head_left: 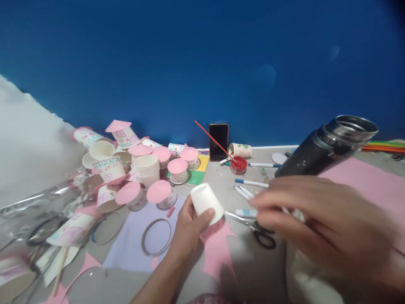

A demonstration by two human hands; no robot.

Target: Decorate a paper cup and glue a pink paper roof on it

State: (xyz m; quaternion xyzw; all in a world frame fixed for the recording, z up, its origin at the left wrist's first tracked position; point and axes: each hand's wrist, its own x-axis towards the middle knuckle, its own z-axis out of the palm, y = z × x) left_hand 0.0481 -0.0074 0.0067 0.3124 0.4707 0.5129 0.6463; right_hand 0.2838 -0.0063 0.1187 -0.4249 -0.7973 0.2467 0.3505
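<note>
A plain white paper cup (207, 204) is tilted in my left hand (186, 228), with the thumb across its side and the fingers around the back. My right hand (303, 215) is to the right, in front of the flask, and smeared by motion; whether anything is between its fingers does not show. Scissors (253, 228) with black handles lie between the two hands. Under the cup is a cut scrap of pink paper (218, 253). A glue tube (245, 213) and several markers (251, 183) lie near my right fingertips.
Decorated paper cups (109, 171), several with pink paper tops, crowd the left, beside a stack of plain cups (148, 169). Tape rings (156, 237) lie near lilac paper (126, 249). A phone (218, 141), a red paint pot (238, 165) and a dark open flask (316, 152) stand behind.
</note>
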